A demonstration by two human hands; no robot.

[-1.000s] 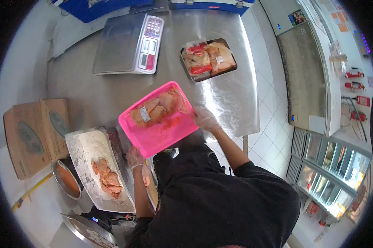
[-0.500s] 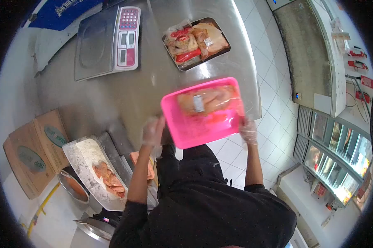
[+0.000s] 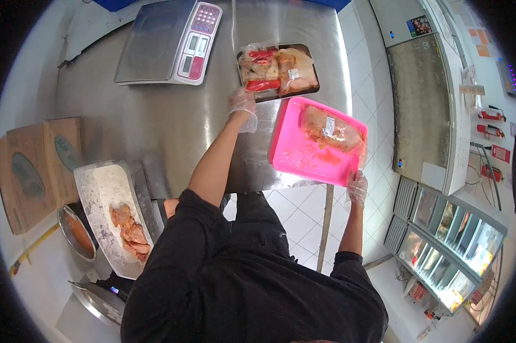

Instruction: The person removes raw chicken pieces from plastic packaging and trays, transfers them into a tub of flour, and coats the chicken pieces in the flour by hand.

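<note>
Clear plastic gloves cover both hands. My right hand (image 3: pixel 357 188) is closed on the lower right corner of a pink tray (image 3: pixel 289 155), which is tilted over the front edge of the steel table. In that tray lie a bagged piece of raw meat with a white label (image 3: pixel 330 127) and some reddish liquid. My left hand (image 3: pixel 243 107) is off the pink tray, fingers reaching to the near left corner of a dark metal tray (image 3: pixel 269 98); whether it touches is unclear. The dark tray holds packed raw poultry with red wrapping (image 3: pixel 262 71) and a labelled bag of meat (image 3: pixel 296 71).
A pink-and-white scale (image 3: pixel 200 43) stands at the back left of the steel table (image 3: pixel 172 123). At lower left are a whitish tub (image 3: pixel 106 211) with raw meat, a bowl (image 3: pixel 78 231) and a cardboard box (image 3: pixel 32 166). Lit display fridges (image 3: pixel 452 234) stand at right.
The pink tray has shifted right and turned clockwise in my right hand. My left hand has let go of it and moved up to the dark tray. The camera view has turned slightly.
</note>
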